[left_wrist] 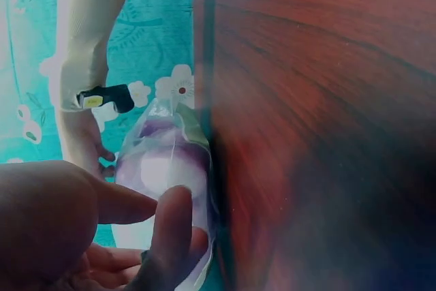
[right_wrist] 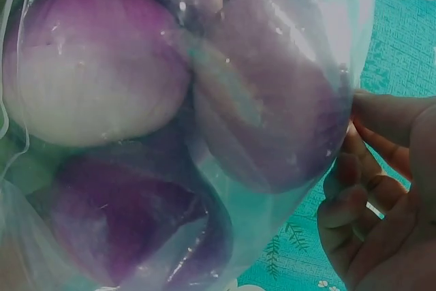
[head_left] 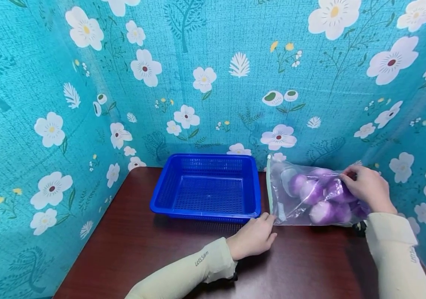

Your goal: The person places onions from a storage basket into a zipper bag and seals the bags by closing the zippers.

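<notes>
A clear zip bag (head_left: pixel 298 212) with a pale green zip strip along its left end lies on its side at the right of the table. Several purple-and-white onions (head_left: pixel 331 212) bulge inside it, large in the right wrist view, where a smooth purple onion (right_wrist: pixel 269 100) fills the bag's corner. My left hand (head_left: pixel 253 236) pinches the near corner of the zip end, just off the basket's front right corner. At the bag's far right, my right hand (head_left: pixel 369 187) pinches the plastic beside the onions between thumb and fingers.
A blue plastic basket (head_left: pixel 208 216) with perforated walls stands left of the bag, nothing inside it. The dark red-brown table (head_left: pixel 123 249) backs onto teal flowered cloth (head_left: pixel 198 112), which also rises at both sides.
</notes>
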The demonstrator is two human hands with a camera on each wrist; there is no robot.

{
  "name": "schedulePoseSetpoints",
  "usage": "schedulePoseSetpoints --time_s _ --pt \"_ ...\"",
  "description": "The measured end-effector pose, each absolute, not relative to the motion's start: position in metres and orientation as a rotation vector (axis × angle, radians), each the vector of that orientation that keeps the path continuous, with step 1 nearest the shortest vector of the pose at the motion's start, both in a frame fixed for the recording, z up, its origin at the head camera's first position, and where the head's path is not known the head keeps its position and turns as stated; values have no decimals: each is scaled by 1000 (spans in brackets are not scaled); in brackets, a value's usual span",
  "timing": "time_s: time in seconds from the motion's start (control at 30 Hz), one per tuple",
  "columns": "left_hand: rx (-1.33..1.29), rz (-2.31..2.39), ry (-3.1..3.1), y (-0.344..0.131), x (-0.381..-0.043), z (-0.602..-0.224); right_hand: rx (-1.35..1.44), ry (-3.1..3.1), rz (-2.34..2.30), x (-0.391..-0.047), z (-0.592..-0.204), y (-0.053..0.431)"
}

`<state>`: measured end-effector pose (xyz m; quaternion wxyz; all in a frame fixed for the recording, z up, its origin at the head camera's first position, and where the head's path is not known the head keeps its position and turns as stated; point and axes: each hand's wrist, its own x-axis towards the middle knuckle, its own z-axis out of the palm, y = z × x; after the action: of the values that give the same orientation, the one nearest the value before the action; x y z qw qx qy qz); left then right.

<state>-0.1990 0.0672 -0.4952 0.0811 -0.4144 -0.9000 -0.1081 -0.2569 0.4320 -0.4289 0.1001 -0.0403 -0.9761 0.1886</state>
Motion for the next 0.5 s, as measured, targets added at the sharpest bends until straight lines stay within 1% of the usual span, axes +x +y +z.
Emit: schedulePoseSetpoints --time_s 0.5 --pt "-1195 -346 -2769 65 -198 -505 -124 -2882 560 -256 -435 426"
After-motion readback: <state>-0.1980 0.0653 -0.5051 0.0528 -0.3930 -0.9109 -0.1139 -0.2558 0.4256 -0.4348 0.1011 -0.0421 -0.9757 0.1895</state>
